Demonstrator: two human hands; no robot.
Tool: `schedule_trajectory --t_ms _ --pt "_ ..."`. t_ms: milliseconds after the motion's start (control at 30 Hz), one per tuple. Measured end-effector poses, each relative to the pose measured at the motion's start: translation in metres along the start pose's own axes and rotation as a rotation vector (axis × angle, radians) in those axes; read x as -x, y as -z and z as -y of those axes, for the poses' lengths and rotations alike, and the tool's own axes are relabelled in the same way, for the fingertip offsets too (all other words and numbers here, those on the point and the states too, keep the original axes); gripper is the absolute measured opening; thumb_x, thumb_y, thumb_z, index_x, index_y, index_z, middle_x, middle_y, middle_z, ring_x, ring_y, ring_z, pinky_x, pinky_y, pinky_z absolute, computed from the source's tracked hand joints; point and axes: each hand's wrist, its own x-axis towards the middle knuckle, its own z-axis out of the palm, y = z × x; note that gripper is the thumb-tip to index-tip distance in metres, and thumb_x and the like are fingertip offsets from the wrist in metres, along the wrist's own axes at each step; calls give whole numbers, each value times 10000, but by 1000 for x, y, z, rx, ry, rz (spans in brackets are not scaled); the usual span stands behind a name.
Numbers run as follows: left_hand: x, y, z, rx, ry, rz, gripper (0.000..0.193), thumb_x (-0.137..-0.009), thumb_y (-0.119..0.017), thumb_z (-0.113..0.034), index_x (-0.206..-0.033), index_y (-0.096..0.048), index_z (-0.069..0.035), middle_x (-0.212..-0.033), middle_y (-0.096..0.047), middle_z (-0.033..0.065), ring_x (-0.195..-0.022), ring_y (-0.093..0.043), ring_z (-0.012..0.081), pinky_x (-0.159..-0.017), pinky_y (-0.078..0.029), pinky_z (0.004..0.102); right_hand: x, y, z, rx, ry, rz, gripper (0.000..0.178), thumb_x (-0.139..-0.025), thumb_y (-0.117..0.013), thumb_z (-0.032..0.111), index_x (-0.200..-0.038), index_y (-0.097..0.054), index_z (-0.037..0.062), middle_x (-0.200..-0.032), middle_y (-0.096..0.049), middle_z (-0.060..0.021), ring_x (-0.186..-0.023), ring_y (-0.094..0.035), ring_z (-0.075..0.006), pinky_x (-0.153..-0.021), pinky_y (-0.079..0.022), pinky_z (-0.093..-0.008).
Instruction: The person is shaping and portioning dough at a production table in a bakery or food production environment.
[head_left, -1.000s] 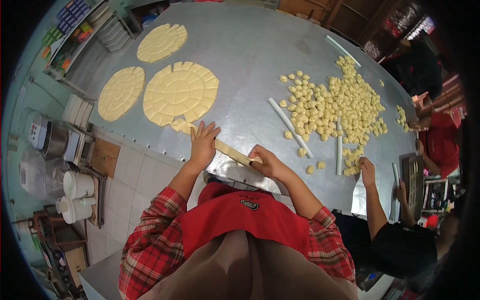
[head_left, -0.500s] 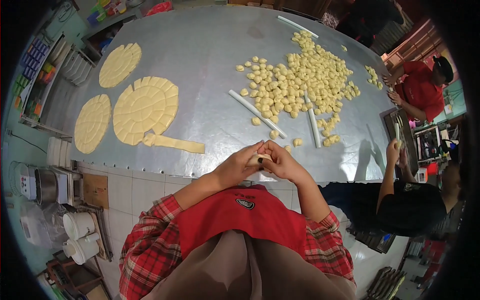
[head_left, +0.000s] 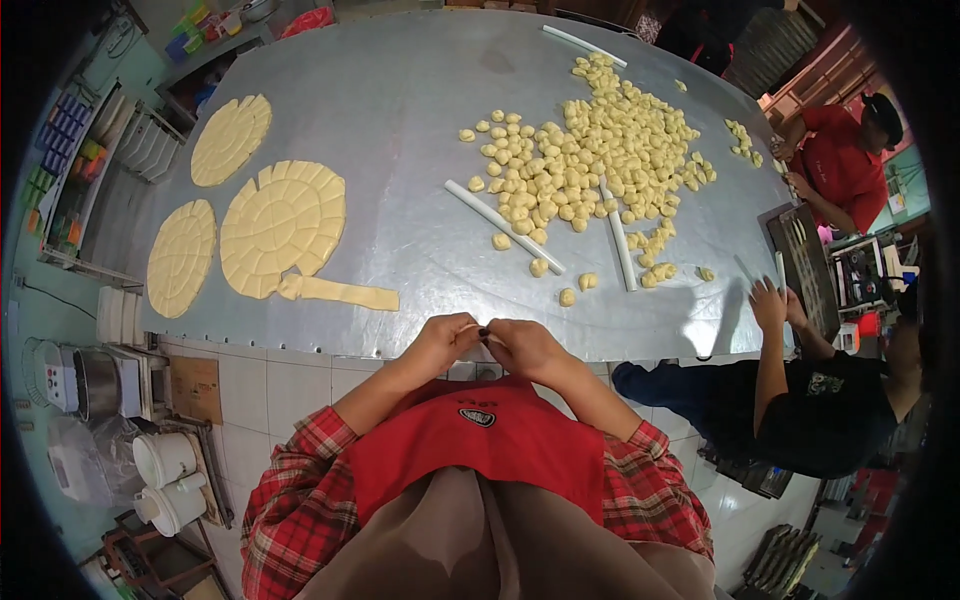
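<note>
At the table's near edge, my left hand (head_left: 443,343) and my right hand (head_left: 522,350) meet with fingers pinched. A small pale piece of dough (head_left: 481,338) shows between them, mostly hidden by the fingers. Ahead to the left lie a large flat dough round (head_left: 283,220) scored into segments and a dough strip (head_left: 345,292) trailing from its lower edge. Beyond my right hand, a few loose dough balls (head_left: 567,297) lie close by, with a big heap of dough balls (head_left: 635,130) farther off.
Two more scored rounds (head_left: 232,140) (head_left: 182,258) lie at the left of the metal table (head_left: 400,120). White rods (head_left: 505,227) (head_left: 620,240) rest by the heap. At right, a person in black (head_left: 815,410) and one in red (head_left: 845,160) work near a dark tray (head_left: 805,250).
My hands have come down toward me and slightly left, and moved a little apart. A small dough piece now lies right of the heap, near the hands of the person in black.
</note>
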Motion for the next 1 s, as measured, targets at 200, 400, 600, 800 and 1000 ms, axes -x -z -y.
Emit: schedule_trajectory --t_ms 200,400,600,800,1000 --pt "11 12 46 -104 -84 -459 288 -869 -494 -24 -1143 -575 13 -1106 -595 179 -1035 -583 281 -896 -458 391 26 20 -40 127 -41 -237 243 -729 -589 51 -967 -591 2 -978 -594 -193 -935 -569 -387 -789 -473 -458" --pt "-42 -30 69 -794 -157 -231 514 -829 -589 -194 -1287 -482 13 -1449 -347 163 -1345 -303 358 -1093 -245 512 -12 -51 -62 439 113 -165 550 -754 -611 125 -1266 -477 -24 -1413 -366 -214 -1316 -349 -383 -1104 -266 -464" --pt "-67 12 70 -865 -74 -382 461 -835 -601 -208 -1252 -525 -28 -1398 -399 178 -1300 -350 384 -1061 -291 528 -25 -20 -92 475 155 -258 455 -799 -561 76 -1239 -501 -20 -1379 -418 -192 -1303 -366 -371 -1073 -311 -470" --pt "-20 -33 51 -711 -254 -218 447 -837 -525 -88 -1275 -501 -1 -1453 -336 163 -1331 -288 428 -1060 -277 563 1 -49 -71 452 219 -119 496 -796 -562 100 -1279 -495 11 -1397 -409 -171 -1326 -343 -370 -1072 -311 -490" --pt "-70 -5 58 -641 -241 -353 370 -784 -629 -168 -1139 -581 -73 -1244 -485 178 -1219 -413 382 -1009 -328 507 -35 -24 -78 537 109 -346 459 -839 -543 116 -1285 -481 25 -1326 -465 -177 -1263 -403 -370 -1035 -338 -477"
